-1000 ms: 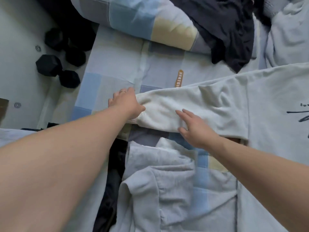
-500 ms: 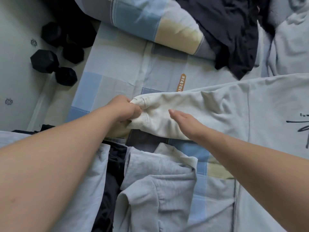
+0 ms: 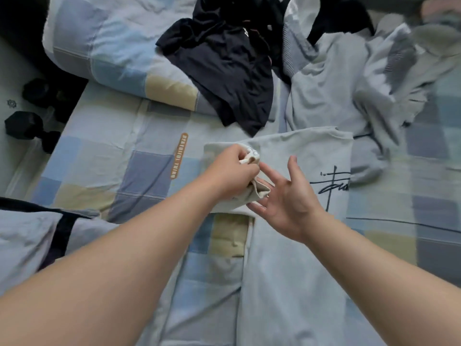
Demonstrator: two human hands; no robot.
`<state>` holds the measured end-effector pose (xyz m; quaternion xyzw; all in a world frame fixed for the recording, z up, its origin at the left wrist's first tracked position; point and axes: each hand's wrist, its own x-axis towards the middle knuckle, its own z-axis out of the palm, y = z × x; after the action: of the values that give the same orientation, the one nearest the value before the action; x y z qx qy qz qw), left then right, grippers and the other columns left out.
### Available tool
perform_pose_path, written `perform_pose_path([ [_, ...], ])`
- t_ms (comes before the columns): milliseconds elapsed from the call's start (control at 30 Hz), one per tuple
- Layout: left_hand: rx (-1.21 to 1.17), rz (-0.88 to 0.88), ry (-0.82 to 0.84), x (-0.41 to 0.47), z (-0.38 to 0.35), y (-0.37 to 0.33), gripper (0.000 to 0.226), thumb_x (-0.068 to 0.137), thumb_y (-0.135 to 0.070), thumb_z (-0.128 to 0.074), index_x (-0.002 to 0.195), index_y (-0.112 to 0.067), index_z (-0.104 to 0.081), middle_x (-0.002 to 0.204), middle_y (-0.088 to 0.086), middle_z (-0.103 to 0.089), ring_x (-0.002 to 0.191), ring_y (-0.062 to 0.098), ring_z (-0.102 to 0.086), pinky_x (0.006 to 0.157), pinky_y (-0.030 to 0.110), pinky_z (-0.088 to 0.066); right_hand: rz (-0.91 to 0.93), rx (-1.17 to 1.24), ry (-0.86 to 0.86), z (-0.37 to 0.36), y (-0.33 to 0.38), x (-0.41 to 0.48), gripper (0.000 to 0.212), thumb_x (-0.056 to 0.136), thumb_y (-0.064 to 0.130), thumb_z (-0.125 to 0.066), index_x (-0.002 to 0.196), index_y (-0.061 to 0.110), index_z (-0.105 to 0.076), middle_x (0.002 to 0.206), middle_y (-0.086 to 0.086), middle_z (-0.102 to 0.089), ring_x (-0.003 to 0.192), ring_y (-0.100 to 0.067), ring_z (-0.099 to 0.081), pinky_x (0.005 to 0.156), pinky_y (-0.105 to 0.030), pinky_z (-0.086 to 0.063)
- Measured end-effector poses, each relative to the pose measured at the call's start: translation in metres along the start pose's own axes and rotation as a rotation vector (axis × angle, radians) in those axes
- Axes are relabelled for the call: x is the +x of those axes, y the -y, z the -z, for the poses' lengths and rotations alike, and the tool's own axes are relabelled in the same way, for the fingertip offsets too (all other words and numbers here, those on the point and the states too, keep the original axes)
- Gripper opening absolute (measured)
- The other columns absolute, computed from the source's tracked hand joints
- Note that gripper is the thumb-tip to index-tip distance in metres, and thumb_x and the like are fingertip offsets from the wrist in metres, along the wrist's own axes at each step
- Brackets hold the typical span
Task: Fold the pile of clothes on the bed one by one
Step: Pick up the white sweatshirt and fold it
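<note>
1. Hands first: you have two in view, meeting over the middle of the bed.
2. Your left hand (image 3: 230, 171) is curled tight, fingers and thumb bunching the cream cuff (image 3: 260, 192) of one sleeve, which is lifted off the fabric below.
3. Your right hand (image 3: 289, 198) is wide open with its fingers spread, holding nothing. Its fingertips are right at the cuff, and I cannot tell if they touch it.
4. One pale sweatshirt (image 3: 294, 151) lies flat on the checked sheet (image 3: 104, 156) under both hands, with a black script print showing on its chest just right of your right hand.
5. One black garment (image 3: 224, 68) is crumpled beyond it, draped half on the pillow (image 3: 104, 41) and half on the sheet.
6. One heap of pale grey clothes (image 3: 331, 96) sits at the far right, touching the sweatshirt's top edge. How many pieces are in it, I can't count.
7. One more pale piece with a dark stripe (image 3: 22, 236) lies at your lower left, under your left forearm.
8. One orange label (image 3: 180, 156) is on the sheet, just left of the sweatshirt.
9. Two dark dumbbells (image 3: 23, 122) are on the floor at the far left, beside the bed.
</note>
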<state>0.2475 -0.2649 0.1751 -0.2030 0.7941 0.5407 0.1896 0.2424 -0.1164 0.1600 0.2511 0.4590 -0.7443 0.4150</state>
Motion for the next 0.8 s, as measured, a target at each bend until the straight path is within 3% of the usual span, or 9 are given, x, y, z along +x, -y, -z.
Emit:
perform_pose_path([
  [133, -0.078, 0.006, 0.011, 0.000, -0.110, -0.049, 0.014, 0.090, -0.018, -0.061, 0.086, -0.027, -0.051, 0.085, -0.002, -0.068, 0.080, 0.015, -0.069, 0.070, 0.031, -0.051, 0.005, 0.025, -0.035, 0.094, 0.036, -0.031, 0.076, 0.093, 0.079, -0.023, 0.143, 0.030, -0.053, 0.131, -0.007, -0.067, 0.120, -0.028, -0.065, 0.115, -0.046, -0.038],
  [267, -0.116, 0.029, 0.041, 0.010, -0.201, -0.088, 0.012, 0.092, -0.019, -0.060, 0.100, -0.026, -0.055, 0.083, -0.008, -0.063, 0.071, 0.009, -0.062, 0.063, 0.026, -0.042, 0.042, 0.065, -0.079, 0.177, 0.065, -0.053, 0.077, 0.092, 0.080, -0.024, 0.144, 0.031, -0.052, 0.129, -0.006, -0.068, 0.115, -0.026, -0.068, 0.114, -0.044, -0.039],
  [400, -0.079, 0.036, 0.086, 0.018, -0.266, -0.114, 0.017, 0.090, -0.022, -0.061, 0.105, -0.026, -0.054, 0.093, -0.002, -0.066, 0.086, 0.022, -0.065, 0.077, 0.033, -0.051, 0.065, 0.098, -0.111, 0.236, 0.083, -0.074, 0.077, 0.092, 0.079, -0.022, 0.141, 0.031, -0.056, 0.127, -0.008, -0.069, 0.111, -0.024, -0.068, 0.111, -0.042, -0.042],
  [567, -0.126, 0.038, 0.208, 0.019, -0.325, -0.137, 0.021, 0.070, -0.031, -0.054, 0.091, -0.029, -0.052, 0.095, 0.005, -0.070, 0.093, 0.029, -0.072, 0.089, 0.047, -0.057, 0.115, 0.102, -0.154, 0.288, 0.098, -0.099, 0.077, 0.093, 0.078, -0.020, 0.143, 0.030, -0.053, 0.132, -0.006, -0.067, 0.124, -0.025, -0.063, 0.118, -0.045, -0.035],
  [667, -0.168, 0.020, 0.246, 0.023, -0.341, -0.148, 0.017, 0.074, -0.029, -0.057, 0.089, -0.028, -0.052, 0.096, 0.010, -0.073, 0.092, 0.031, -0.072, 0.090, 0.051, -0.057, 0.154, 0.075, -0.176, 0.303, 0.110, -0.107, 0.075, 0.094, 0.077, -0.019, 0.144, 0.032, -0.053, 0.132, -0.004, -0.067, 0.123, -0.023, -0.064, 0.117, -0.044, -0.035],
  [733, -0.202, 0.008, 0.233, 0.028, -0.341, -0.148, 0.011, 0.083, -0.022, -0.060, 0.090, -0.027, -0.054, 0.095, 0.010, -0.074, 0.092, 0.030, -0.073, 0.089, 0.049, -0.057, 0.165, 0.050, -0.188, 0.304, 0.114, -0.105, 0.075, 0.094, 0.077, -0.019, 0.145, 0.033, -0.050, 0.131, -0.004, -0.068, 0.122, -0.022, -0.064, 0.117, -0.043, -0.035],
  [800, -0.249, 0.015, 0.199, 0.033, -0.331, -0.141, 0.015, 0.086, -0.012, -0.059, 0.091, -0.026, -0.057, 0.087, 0.006, -0.071, 0.082, 0.024, -0.071, 0.077, 0.036, -0.059, 0.164, 0.018, -0.201, 0.300, 0.115, -0.098, 0.074, 0.094, 0.077, -0.020, 0.145, 0.032, -0.050, 0.131, -0.004, -0.068, 0.123, -0.023, -0.063, 0.117, -0.043, -0.035],
])
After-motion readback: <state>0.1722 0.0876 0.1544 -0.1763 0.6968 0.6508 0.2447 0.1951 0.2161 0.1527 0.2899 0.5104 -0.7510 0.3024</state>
